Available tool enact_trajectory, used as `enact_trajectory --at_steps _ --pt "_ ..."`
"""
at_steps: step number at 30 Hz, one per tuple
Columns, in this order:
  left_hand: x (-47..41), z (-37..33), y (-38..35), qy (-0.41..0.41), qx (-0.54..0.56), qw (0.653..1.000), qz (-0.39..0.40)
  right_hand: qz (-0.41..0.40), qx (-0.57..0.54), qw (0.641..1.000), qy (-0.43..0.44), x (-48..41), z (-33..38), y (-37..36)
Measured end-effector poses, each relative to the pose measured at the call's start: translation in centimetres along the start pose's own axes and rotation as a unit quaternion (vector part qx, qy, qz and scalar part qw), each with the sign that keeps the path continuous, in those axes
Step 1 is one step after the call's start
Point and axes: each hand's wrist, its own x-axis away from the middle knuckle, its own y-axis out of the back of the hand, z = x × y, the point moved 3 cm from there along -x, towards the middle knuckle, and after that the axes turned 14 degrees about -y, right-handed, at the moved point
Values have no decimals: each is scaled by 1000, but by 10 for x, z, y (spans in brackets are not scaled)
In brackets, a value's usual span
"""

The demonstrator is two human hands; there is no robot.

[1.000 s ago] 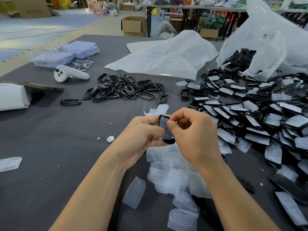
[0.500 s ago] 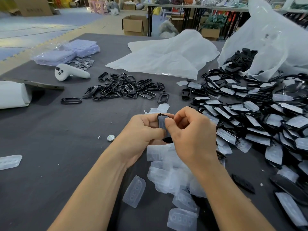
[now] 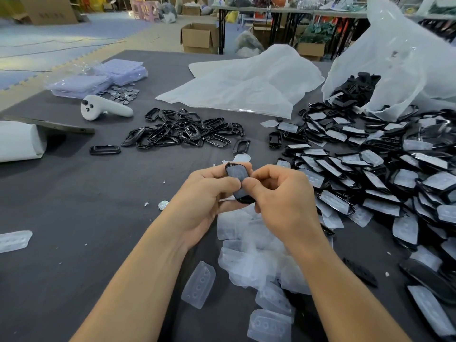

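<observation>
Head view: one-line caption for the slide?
Left hand and right hand pinch a black shell over loose clear inserts, black frames beyond.

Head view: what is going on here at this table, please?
A person holds one small black shell over the table, the left hand gripping it while the right hand pinches at the clear cover on its face. Many covered shells lie in a pile to the right, bare black frames in a heap behind, and loose clear covers under the hands.
</observation>
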Motion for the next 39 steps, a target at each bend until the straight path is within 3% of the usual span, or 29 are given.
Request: enact_trajectory --at_steps 4,15,19,26,33,39 --pt "-1 -1 6 -23 -104 992 -66 -8 19 1000 1 -1 -1 3" --pt "-1 -2 0 -71 -129 978 -151 -17 27 999 14 0 1 1" --pt "0 -3 0 -59 -122 984 -119 -30 30 999 30 1 2 4" --pt "1 -6 4 -85 -203 970 -103 -39 43 997 55 2 4 6" --pt "1 -4 2 -107 -147 973 -146 28 -79 996 11 3 6 1" --pt "3 -7 7 -102 -262 955 -93 39 -144 988 -29 -5 -1 7"
